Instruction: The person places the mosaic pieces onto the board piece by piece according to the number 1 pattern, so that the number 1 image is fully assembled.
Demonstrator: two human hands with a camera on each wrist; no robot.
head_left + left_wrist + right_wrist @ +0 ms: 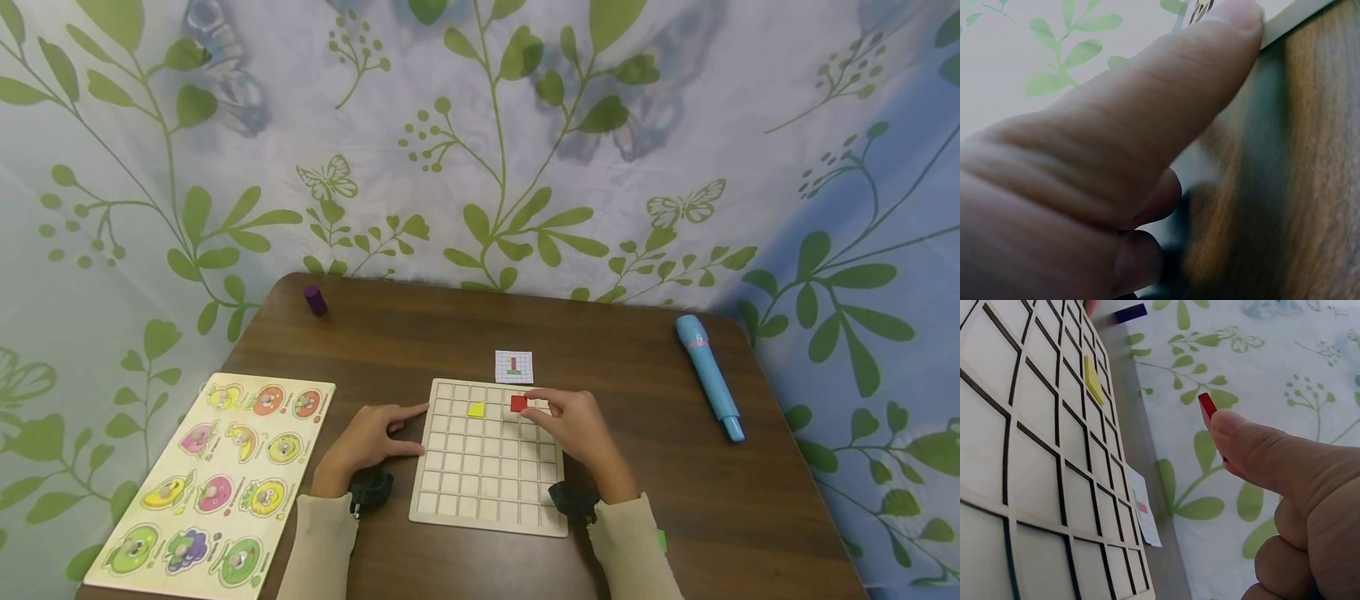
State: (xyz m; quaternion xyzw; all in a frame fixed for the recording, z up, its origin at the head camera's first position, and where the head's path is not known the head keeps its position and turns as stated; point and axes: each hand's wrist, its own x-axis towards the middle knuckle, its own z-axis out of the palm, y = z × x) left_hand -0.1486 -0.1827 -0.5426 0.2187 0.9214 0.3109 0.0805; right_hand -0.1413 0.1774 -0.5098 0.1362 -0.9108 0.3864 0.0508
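A square wooden grid board (491, 487) lies on the dark table. Its left edge meets the straight index finger and thumb of my left hand (372, 435); the other fingers of that hand are bent under. My right hand (573, 421) pinches a flat red square tile (518, 404) between thumb and index finger. In the right wrist view the red tile (1207, 407) is held clear above the board, seen nearly edge-on. A yellow tile (476, 409) with one cut corner sits in a cell of the upper left part of the board.
Behind the board lies a small printed grid card (513, 367) with a red and green pattern. A fruit puzzle board (288, 483) is at left, a purple cylinder (315, 300) at back left, a blue microphone (708, 377) at right. A green piece (662, 540) shows beside the right sleeve.
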